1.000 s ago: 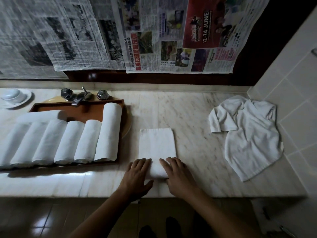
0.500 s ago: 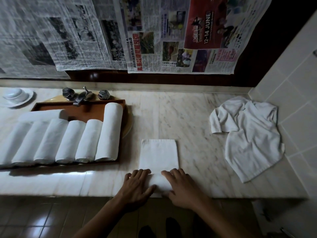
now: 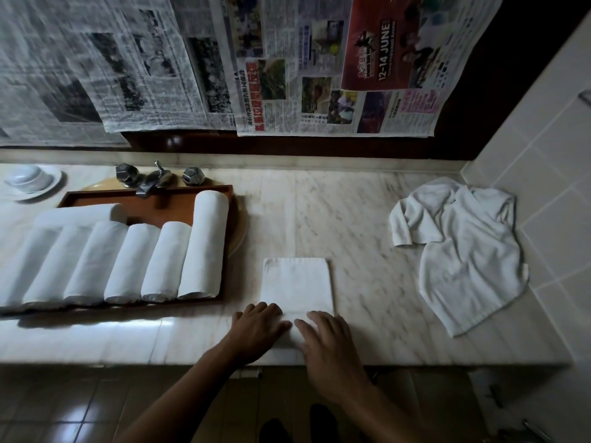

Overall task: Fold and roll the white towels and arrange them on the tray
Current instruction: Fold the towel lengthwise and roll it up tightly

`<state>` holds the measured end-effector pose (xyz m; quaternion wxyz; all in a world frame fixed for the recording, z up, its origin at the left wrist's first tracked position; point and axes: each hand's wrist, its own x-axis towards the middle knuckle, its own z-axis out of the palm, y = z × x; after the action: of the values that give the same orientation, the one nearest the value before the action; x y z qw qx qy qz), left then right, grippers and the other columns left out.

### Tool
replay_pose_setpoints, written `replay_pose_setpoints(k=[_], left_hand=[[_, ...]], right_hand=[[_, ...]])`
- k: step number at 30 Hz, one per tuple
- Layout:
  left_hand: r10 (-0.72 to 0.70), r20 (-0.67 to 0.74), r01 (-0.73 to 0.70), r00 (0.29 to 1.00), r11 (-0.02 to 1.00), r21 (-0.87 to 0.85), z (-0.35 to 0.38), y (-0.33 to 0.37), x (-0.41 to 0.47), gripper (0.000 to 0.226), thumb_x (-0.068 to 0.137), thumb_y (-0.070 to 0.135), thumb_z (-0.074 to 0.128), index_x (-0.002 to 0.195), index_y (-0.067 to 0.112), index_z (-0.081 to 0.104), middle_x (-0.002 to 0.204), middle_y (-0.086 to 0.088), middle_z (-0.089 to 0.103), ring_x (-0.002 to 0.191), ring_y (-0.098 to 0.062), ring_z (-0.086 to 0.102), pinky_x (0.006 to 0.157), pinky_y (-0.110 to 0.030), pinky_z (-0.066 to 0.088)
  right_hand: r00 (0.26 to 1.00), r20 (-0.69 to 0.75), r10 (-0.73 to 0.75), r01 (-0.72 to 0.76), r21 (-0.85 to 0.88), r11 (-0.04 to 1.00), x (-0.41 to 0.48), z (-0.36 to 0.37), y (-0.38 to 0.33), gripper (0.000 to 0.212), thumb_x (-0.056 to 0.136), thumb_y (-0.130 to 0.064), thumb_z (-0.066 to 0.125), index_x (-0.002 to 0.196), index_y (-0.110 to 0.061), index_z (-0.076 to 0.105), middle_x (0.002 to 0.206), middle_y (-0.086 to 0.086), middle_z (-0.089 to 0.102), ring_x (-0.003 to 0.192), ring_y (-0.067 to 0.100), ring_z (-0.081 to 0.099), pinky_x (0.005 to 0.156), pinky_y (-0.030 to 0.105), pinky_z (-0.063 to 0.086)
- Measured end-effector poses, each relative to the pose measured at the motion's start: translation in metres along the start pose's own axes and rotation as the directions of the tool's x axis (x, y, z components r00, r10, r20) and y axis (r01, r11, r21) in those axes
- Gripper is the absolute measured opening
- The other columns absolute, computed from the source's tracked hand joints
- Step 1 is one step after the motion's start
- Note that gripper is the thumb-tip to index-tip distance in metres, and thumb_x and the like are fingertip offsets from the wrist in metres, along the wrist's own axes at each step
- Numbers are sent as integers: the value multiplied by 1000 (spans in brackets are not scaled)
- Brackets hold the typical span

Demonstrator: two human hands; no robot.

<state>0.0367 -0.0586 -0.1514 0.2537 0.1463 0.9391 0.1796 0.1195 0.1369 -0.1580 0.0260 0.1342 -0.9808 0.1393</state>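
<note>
Folded towel (image 3: pixel 297 282) lies on the table (image 3: pixel 367 219), just right of the tray (image 3: pixel 144 190). Left hand (image 3: pixel 260 327) and right hand (image 3: pixel 326 343) press its near end, grip flat, nothing pinched. Suggest rolling tight with even pressure on both sides and edges square.

left hand (image 3: pixel 259 327) and right hand (image 3: pixel 327 345) palms down (fingers forward).
</note>
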Motion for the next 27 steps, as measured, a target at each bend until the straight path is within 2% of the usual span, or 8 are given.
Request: replay_pose_setpoints(k=[4,5,7,9,12,16,21,27], left_hand=[[-60,-2,58,998,981,-187,-2,-3,8,57,91,72,46,122,26,63,123,3,60,118,-23,53,101,-44,41],[-44,-25,36,999,966,-256,-4,-2,7,59,88,75,46,115,26,66,117,4,62,113,-21,56,98,-42,43],[-13,-100,-20,995,947,-320,-4,0,5,30,95,65,52,98,38,63,103,12,60,104,-17,60,92,-37,43],[-29,-175,-24,984,955,-297,-1,2,2,17,101,54,51,103,40,60,109,9,58,109,-20,59,93,-38,45],[9,-330,-46,944,994,-103,8,2,-5,60,95,69,34,136,30,51,133,4,53,122,-20,51,99,-40,42],[259,-281,-222,924,962,157,18,-1,-9,65,94,59,41,147,22,45,144,3,48,133,-21,44,106,-39,37],[259,-163,-226,952,954,194,9,-4,-9,79,85,62,39,153,21,37,150,4,44,137,-20,40,109,-37,37],[250,-29,-244,968,961,128,12,-3,-24,74,89,62,53,151,27,36,144,7,47,127,-16,44,103,-35,37]], right_hand=[[994,104,26,-18,-83,996,-6,7,2,78,84,-21,62,157,-18,35,157,8,41,144,32,38,121,53,17],[993,111,28,-18,-89,996,-4,8,4,81,82,-19,62,159,-18,33,157,8,41,145,32,38,121,53,16],[993,118,27,-17,-89,996,1,6,5,84,80,-18,63,159,-18,33,155,7,43,142,31,42,120,52,18],[991,135,24,-11,-94,995,8,2,6,86,78,-20,69,157,-19,35,151,6,46,137,30,46,121,52,25],[985,170,3,16,-108,994,16,-2,10,83,78,-21,70,154,-19,37,147,5,48,134,29,49,117,53,34],[977,215,2,28,-134,991,30,-5,16,82,78,-23,69,153,-19,37,143,6,50,130,30,51,115,53,35],[952,307,9,27,-115,993,41,-10,20,77,82,-26,66,151,-22,34,137,5,49,124,30,48,110,49,34],[880,476,7,36,-82,996,36,-20,19,75,83,-44,69,147,-26,33,137,5,45,127,29,42,105,49,32]])
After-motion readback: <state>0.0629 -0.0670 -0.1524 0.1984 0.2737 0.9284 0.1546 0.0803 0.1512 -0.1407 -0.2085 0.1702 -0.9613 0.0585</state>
